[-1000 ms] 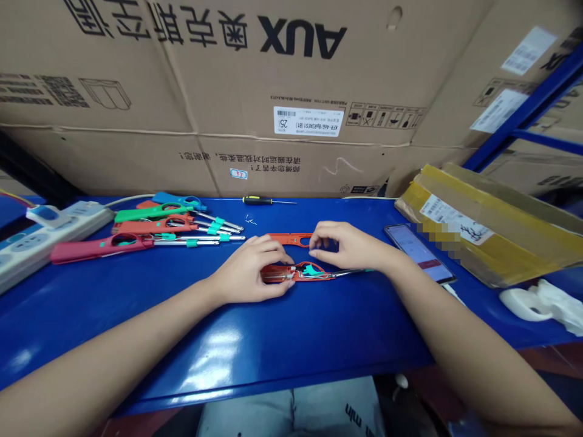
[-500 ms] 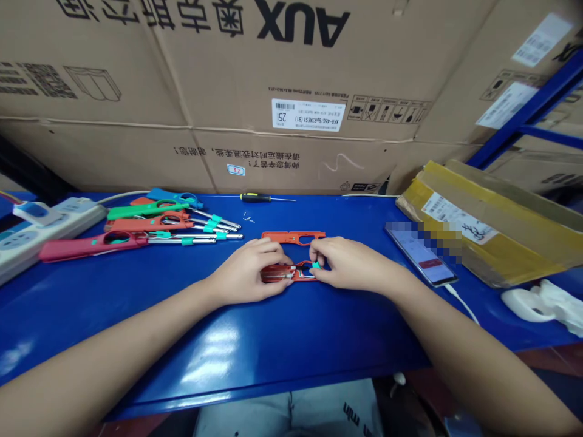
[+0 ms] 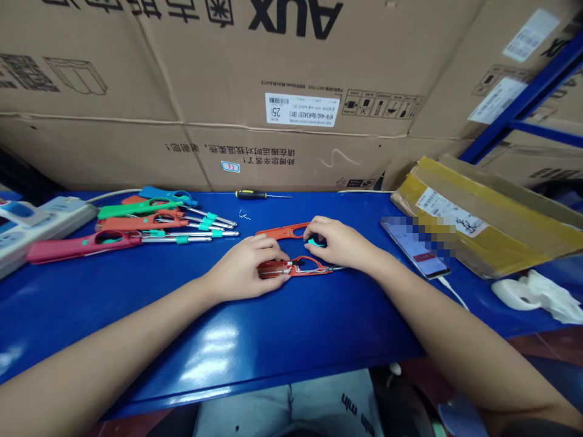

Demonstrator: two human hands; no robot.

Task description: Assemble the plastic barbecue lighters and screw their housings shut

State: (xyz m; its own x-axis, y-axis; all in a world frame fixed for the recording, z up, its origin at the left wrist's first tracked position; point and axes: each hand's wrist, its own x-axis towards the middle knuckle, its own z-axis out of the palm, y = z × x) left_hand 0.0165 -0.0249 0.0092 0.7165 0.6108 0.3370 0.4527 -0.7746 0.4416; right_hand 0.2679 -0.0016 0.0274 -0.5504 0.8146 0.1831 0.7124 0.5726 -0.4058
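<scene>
1. With our left hand (image 3: pixel 248 267) we grip the handle of an opened orange lighter (image 3: pixel 310 267), thumb on the near side and fingers curled over the far side; this hand is closed on it.
2. With our right hand (image 3: pixel 339 243) we pinch a small teal piece (image 3: pixel 316 243) between thumb and curled fingers, just beyond the opened lighter's trigger loop.
3. The opened lighter lies flat, its handle under our left fingers, its loop and thin wires bare between our hands, and its metal rod reaching out below our right wrist.
4. Just beyond both hands we have a loose orange shell half (image 3: pixel 280 232); its right end meets or passes behind our right fingers, we cannot tell which.
5. Beyond our left hand, to its left, we see a group of colored lighters (image 3: pixel 132 224) with metal rods and teal bands, beside a white power strip (image 3: pixel 45 227).
6. Farther beyond our hands lie small pale bits (image 3: pixel 245 215) and a black-and-yellow screwdriver (image 3: pixel 251 195).
7. Right of our right hand rests a phone (image 3: pixel 416 249) with a cable plugged in, near a yellow-taped box (image 3: pixel 487 224).
8. Under our hands spreads the blue tabletop (image 3: pixel 282 340).
</scene>
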